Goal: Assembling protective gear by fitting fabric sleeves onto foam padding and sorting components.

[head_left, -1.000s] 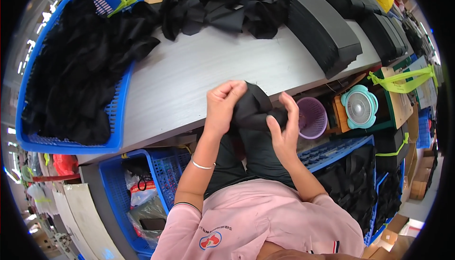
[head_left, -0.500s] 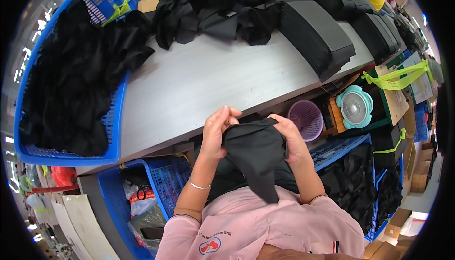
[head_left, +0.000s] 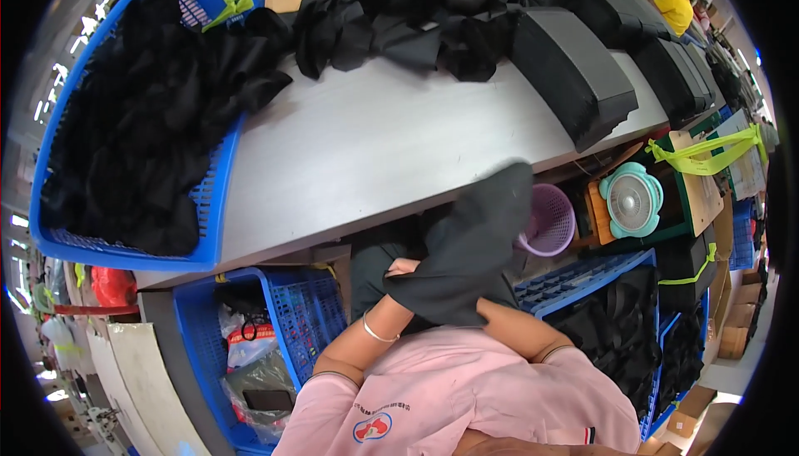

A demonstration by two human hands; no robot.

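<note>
A piece of black cloth (head_left: 470,248) is spread out in front of my lap, its upper corner raised toward the table edge. My left hand (head_left: 404,267) shows only in part at the cloth's left side, its fingers curled in against the fabric. The cloth covers my right hand completely; only the right forearm (head_left: 520,327) comes out below it, so those fingers are hidden. Beyond, on the pale table (head_left: 333,156), lies a loose heap of similar black pieces (head_left: 391,19).
At left a blue basket (head_left: 212,206) overflows with black cloth. Stacked black pieces (head_left: 574,73) stand at the table's right. Below are a blue crate (head_left: 304,314) with bags, a purple basket (head_left: 553,219), a turquoise fan (head_left: 632,200) and another crate (head_left: 595,281) of black pieces.
The black cloth has opened out and swung upward and to the right. Both hands have dropped lower, and the cloth now covers the right one and part of the left.
</note>
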